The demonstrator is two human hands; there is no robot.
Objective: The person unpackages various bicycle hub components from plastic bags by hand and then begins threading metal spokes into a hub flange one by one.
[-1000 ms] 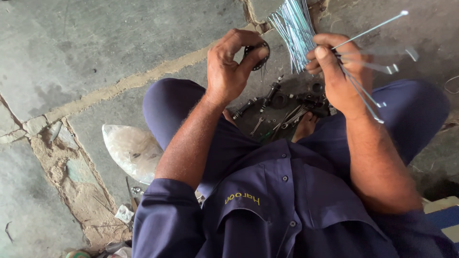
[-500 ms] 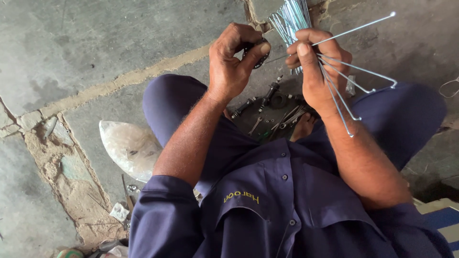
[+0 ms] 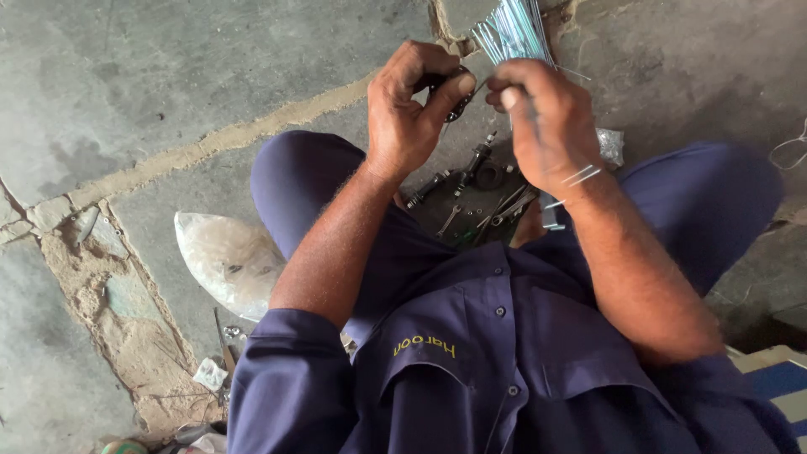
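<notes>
My left hand (image 3: 412, 109) grips a small dark round metal part (image 3: 458, 97) between thumb and fingers, held above my lap. My right hand (image 3: 546, 118) is closed around several thin silver wire spokes (image 3: 514, 34). The bundle fans upward past my fingers, and a few spoke ends show below my wrist. The two hands almost touch at the dark part. I sit on the floor in dark blue work clothes, legs apart.
Between my legs lies a pile of dark tools and metal parts (image 3: 483, 197). A clear plastic bag (image 3: 227, 256) lies on the cracked concrete floor (image 3: 168, 101) by my left knee. Small scraps and litter (image 3: 210, 374) sit at lower left.
My right hand has swung in toward the left hand, bringing the spokes with it. The loose spokes that stuck out to the right are now gathered behind the hand.
</notes>
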